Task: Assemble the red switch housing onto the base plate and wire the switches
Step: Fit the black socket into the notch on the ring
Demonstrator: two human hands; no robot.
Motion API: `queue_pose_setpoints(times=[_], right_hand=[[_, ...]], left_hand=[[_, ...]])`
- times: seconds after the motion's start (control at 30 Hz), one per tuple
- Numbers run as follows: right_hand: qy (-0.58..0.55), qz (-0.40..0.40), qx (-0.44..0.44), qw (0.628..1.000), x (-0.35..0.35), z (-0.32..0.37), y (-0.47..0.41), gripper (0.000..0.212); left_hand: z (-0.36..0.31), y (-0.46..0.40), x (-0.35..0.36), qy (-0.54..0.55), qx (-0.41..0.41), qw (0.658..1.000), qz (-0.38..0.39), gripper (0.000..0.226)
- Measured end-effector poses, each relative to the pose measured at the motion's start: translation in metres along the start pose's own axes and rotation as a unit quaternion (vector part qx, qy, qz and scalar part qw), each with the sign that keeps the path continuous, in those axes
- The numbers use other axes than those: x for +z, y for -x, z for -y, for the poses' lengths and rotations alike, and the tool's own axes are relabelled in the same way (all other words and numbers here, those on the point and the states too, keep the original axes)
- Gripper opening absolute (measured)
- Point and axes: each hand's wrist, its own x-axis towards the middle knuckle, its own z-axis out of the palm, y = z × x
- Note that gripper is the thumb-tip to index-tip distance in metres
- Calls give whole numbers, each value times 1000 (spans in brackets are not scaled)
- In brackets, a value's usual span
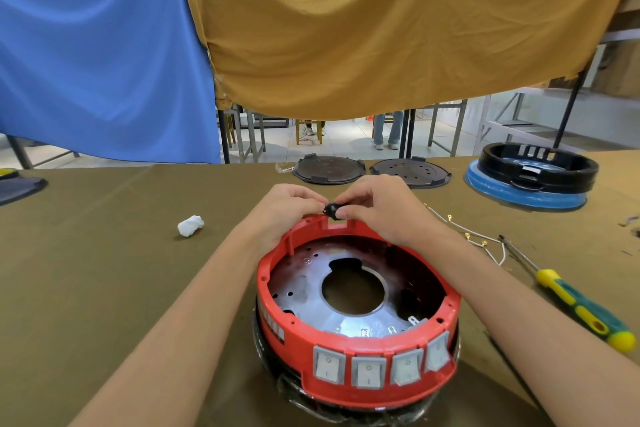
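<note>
The red switch housing (pixel 360 374), a ring with several grey rocker switches (pixel 369 372) on its near face, sits around a metal base plate (pixel 304 284) with a large centre hole. Both of my hands are at the ring's far rim, above a rectangular notch (pixel 341 224). My left hand (pixel 287 208) and my right hand (pixel 377 204) pinch a small black part (pixel 330 210) between their fingertips. White wires with gold ring terminals (pixel 481 243) lie loose on the cloth to the right.
A yellow-green screwdriver (pixel 571 298) lies at the right. A white crumpled wad (pixel 190 225) sits at the left. Two dark round plates (pixel 329 170) (pixel 410 173) and a black ring on a blue base (pixel 533 180) stand at the back.
</note>
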Motion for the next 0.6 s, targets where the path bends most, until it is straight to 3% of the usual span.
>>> queue_pose_setpoints(times=[0.43,0.6], right_hand=[[-20,33,25,999,-1,1,1,14],[-1,74,27,997,-4,1,0,24]], left_hand=[[3,-4,1,-38,8,999,6,6],[5,-11,1,-84,-31,995,30,8]])
